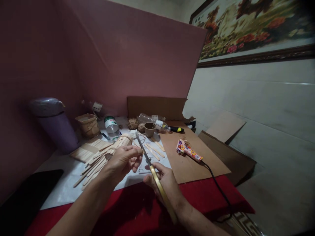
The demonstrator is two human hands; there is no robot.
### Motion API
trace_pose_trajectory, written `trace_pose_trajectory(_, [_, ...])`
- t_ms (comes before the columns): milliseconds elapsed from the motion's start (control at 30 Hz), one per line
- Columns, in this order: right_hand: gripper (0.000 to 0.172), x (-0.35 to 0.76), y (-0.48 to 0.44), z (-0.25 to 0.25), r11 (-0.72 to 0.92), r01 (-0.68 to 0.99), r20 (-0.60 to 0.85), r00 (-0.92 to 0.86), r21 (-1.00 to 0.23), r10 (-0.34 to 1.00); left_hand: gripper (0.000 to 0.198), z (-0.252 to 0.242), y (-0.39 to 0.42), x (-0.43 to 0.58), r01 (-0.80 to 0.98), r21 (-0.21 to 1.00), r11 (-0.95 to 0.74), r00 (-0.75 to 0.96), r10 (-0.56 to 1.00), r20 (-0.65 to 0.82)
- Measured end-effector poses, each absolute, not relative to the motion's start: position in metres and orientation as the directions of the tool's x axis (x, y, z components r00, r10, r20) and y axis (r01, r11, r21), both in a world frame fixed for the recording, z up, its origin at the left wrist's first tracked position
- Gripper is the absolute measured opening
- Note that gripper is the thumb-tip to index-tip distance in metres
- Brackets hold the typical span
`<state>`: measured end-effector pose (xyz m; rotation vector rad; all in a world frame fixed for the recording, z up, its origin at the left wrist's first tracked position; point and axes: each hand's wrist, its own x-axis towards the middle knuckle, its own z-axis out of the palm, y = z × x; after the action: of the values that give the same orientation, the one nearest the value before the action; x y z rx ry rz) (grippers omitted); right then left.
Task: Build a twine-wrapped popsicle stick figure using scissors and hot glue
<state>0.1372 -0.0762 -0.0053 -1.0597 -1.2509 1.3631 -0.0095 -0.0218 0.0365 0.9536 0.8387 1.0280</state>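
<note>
My right hand [163,180] is closed around the brass-coloured handle of a long tool with a narrow grey blade [144,144]. The blade points away from me over the white sheet, and its exact kind is not clear. Just left of the blade, my left hand [128,159] has thumb and forefinger pinched together. Whatever they hold, if anything, is too small to make out. Wooden craft sticks [98,164] lie fanned out beyond and left of my left hand. A few loose sticks [154,150] rest right of the blade.
A patterned glue gun [189,150] lies on the cardboard [177,170], its black cord running off the red-covered edge. Farther back are a small brown pot [150,130], plastic bottles [112,127], twine balls [133,123] and a stick-sided basket [87,125]. A purple container [57,127] stands left.
</note>
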Motion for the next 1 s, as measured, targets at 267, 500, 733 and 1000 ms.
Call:
trace_pose_trajectory(267, [0.048, 0.149, -0.069, 0.004, 0.018, -0.058, 0.018, -0.005, -0.998, 1.000, 0.017, 0.034, -0.025, -0.008, -0.345, 0.926, 0.154, 0.338, 0.940, -0.030])
trace_pose_trajectory(500, [0.037, 0.154, -0.066, 0.016, 0.138, -0.011, 0.138, 0.043, -0.990, 0.990, 0.012, 0.033, -0.026, -0.008, -0.336, 0.927, 0.165, 0.383, 0.923, -0.025])
trace_pose_trajectory(733, [0.032, 0.152, -0.066, 0.029, 0.261, -0.110, 0.253, 0.084, -0.959, 0.964, 0.011, 0.032, -0.029, -0.002, -0.275, 0.953, 0.129, 0.382, 0.924, -0.014])
trace_pose_trajectory(1000, [0.038, 0.145, -0.064, 0.022, 0.252, -0.197, 0.243, 0.067, -0.948, 0.968, 0.015, 0.027, -0.031, -0.003, -0.240, 0.969, 0.057, 0.398, 0.916, 0.045])
